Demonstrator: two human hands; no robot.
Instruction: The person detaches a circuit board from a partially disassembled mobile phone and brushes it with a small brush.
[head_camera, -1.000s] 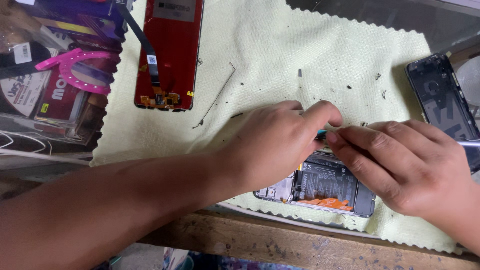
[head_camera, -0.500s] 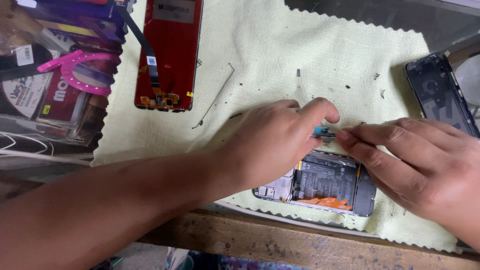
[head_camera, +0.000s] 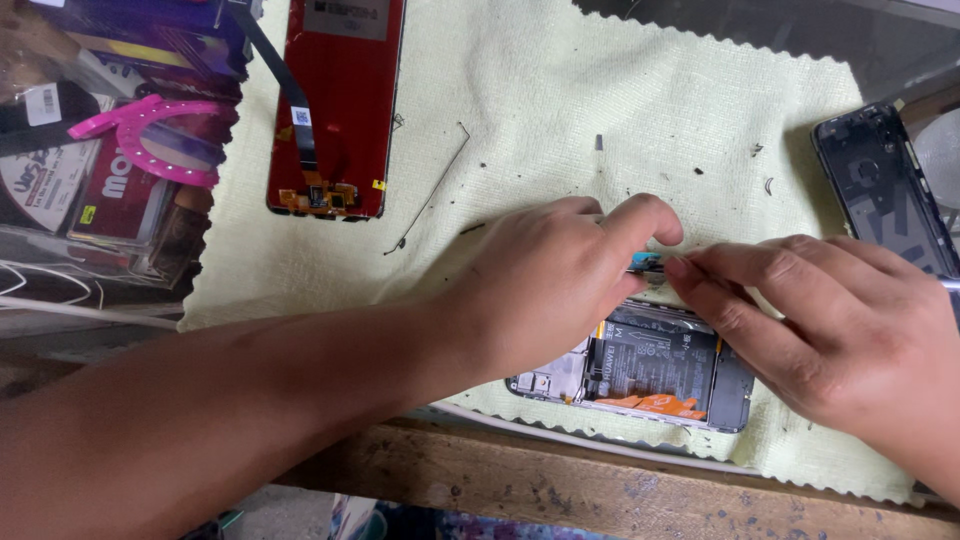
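Left hand (head_camera: 545, 285): laid over the upper end of the opened phone (head_camera: 650, 370), a small blue-tipped part (head_camera: 645, 264) pinched at the fingertips.
Right hand (head_camera: 830, 325): met with the left at that part.
Cloth (head_camera: 600, 90): pale yellow, spread beneath.
Red screen panel (head_camera: 340, 100): placed well apart, top left.
Dark back cover (head_camera: 880, 190): set at the right edge.

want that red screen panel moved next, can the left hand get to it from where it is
Probably yes: the red screen panel lies uncovered on the cloth, with only a thin wire between it and the left hand, which is busy pinching a small part.

opened phone (head_camera: 650, 375) half under hands; perhaps tweezers
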